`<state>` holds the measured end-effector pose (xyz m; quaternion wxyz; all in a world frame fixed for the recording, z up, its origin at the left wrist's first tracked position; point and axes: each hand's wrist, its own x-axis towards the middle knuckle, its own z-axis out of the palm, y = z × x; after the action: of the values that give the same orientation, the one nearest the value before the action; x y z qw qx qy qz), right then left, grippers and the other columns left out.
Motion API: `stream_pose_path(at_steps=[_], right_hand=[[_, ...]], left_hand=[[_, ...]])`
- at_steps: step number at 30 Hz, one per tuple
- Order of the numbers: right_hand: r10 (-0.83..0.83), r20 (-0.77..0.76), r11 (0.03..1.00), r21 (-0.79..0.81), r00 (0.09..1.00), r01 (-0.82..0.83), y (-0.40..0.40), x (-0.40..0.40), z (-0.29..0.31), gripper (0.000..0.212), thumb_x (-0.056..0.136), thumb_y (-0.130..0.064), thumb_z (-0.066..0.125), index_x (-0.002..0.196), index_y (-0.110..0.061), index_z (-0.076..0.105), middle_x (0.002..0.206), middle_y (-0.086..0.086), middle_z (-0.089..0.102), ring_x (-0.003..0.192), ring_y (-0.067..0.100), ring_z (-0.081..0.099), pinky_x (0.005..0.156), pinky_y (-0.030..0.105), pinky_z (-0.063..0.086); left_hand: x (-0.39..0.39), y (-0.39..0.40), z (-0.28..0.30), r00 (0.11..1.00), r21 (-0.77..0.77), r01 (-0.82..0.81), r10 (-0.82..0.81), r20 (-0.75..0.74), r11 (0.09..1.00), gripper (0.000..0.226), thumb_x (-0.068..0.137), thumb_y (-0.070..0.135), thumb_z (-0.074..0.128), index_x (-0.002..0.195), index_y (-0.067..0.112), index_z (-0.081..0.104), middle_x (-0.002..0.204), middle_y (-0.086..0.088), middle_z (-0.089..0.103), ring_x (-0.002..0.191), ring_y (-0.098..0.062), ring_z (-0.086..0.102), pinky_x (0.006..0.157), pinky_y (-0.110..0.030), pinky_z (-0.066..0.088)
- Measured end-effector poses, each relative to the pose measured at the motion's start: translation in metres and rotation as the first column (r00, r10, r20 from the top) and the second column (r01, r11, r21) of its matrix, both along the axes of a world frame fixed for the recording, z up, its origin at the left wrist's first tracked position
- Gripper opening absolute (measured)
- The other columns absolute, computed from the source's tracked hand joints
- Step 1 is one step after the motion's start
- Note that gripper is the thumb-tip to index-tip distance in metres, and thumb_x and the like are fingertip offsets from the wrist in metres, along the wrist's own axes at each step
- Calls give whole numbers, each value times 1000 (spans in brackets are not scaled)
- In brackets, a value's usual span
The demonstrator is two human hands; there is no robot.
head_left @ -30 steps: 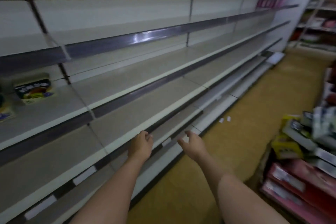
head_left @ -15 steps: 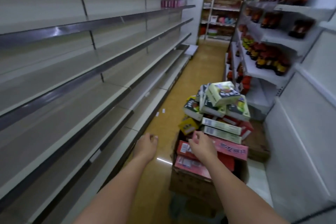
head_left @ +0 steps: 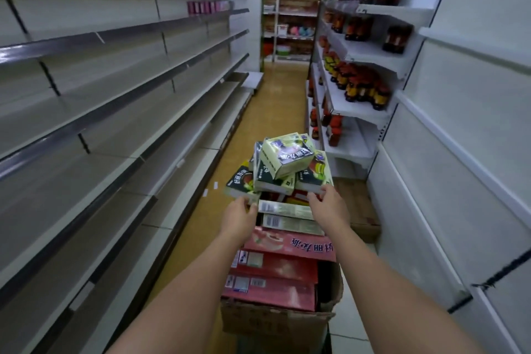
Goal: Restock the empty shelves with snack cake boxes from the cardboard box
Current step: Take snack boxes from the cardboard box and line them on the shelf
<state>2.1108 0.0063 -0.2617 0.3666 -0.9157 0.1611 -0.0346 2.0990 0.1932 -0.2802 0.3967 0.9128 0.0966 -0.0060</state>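
A brown cardboard box (head_left: 270,322) stands in the aisle, heaped with snack cake boxes. Flat red boxes (head_left: 287,270) fill its near part. Several green and pale-yellow boxes (head_left: 287,158) are piled loosely on top at the far end. My left hand (head_left: 240,217) pinches the near edge of a dark green box (head_left: 240,181) at the left of the pile. My right hand (head_left: 329,207) has its fingers on the near edge of a green box (head_left: 314,178) at the right of the pile. The empty grey shelves (head_left: 115,112) run along the left.
On the right stands a white shelf unit (head_left: 370,57) stocked with dark bottles. A flattened cardboard piece (head_left: 362,218) lies on the floor beside the box. More stocked shelves (head_left: 290,8) close the aisle's far end. Small white tags (head_left: 212,187) lie on the yellow floor.
My view swung from the empty left shelves to the aisle and the box. Both hands moved forward from the red boxes to the pile of green boxes and took hold of its near edges.
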Motion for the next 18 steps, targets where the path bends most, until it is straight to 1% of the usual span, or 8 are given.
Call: stream_pose_path(at_steps=[2, 4, 6, 9, 11, 15, 18], right_hand=[[-19, -3, 999, 48, 1000, 19, -2, 14, 6, 50, 97, -40, 46, 139, -14, 40, 135, 9, 51, 119, 29, 51, 89, 37, 43], [-34, -15, 993, 113, 999, 35, 0, 30, 10, 53, 97, -43, 44, 140, -13, 37, 136, 11, 50, 120, 30, 50, 93, 38, 43], [-35, -32, 982, 183, 999, 41, 5, 47, 14, 58, 98, -45, 42, 144, -10, 32, 142, 13, 45, 126, 32, 45, 99, 40, 40], [-78, -43, 939, 334, 996, 88, 18, 71, 19, 63, 97, -48, 42, 147, -10, 30, 145, 11, 42, 131, 31, 42, 105, 42, 38], [-124, -70, 906, 398, 990, 142, 25, 84, 21, 67, 96, -53, 41, 147, -11, 30, 146, 11, 41, 132, 31, 41, 107, 44, 37], [-180, -115, 871, 443, 977, 212, 32, 105, 19, 72, 95, -57, 38, 148, -9, 28, 146, 11, 42, 132, 32, 42, 107, 46, 37], [-209, -110, 845, 479, 972, 236, 31, 116, 17, 68, 96, -54, 40, 146, -9, 30, 141, 12, 46, 127, 33, 46, 103, 44, 41]], left_hand=[[20, -5, 3, 1000, -39, 23, -23, 17, 999, 38, 100, 31, 44, 132, 11, 47, 126, -9, 56, 106, -26, 59, 90, -39, 49], [42, -6, 8, 999, -53, 44, -42, 27, 998, 42, 100, 33, 44, 136, 13, 42, 132, -8, 51, 112, -26, 55, 93, -40, 48], [64, -5, 11, 998, -73, 44, -41, 48, 996, 45, 99, 34, 44, 140, 15, 38, 137, -7, 48, 118, -25, 51, 97, -41, 45], [90, -3, 16, 997, -102, 37, -29, 71, 994, 50, 100, 37, 41, 144, 16, 31, 141, -10, 41, 124, -26, 46, 100, -41, 41], [105, -5, 18, 996, -102, 34, -25, 88, 994, 55, 100, 42, 38, 147, 17, 27, 145, -10, 36, 128, -27, 42, 101, -43, 39], [129, -13, 24, 996, -94, 44, -36, 82, 995, 63, 97, 54, 34, 149, 20, 24, 149, -9, 33, 136, -28, 32, 107, -48, 35], [138, -19, 26, 993, -42, 97, -94, 65, 994, 65, 94, 59, 32, 147, 20, 31, 145, -8, 38, 135, -28, 31, 105, -48, 35]])
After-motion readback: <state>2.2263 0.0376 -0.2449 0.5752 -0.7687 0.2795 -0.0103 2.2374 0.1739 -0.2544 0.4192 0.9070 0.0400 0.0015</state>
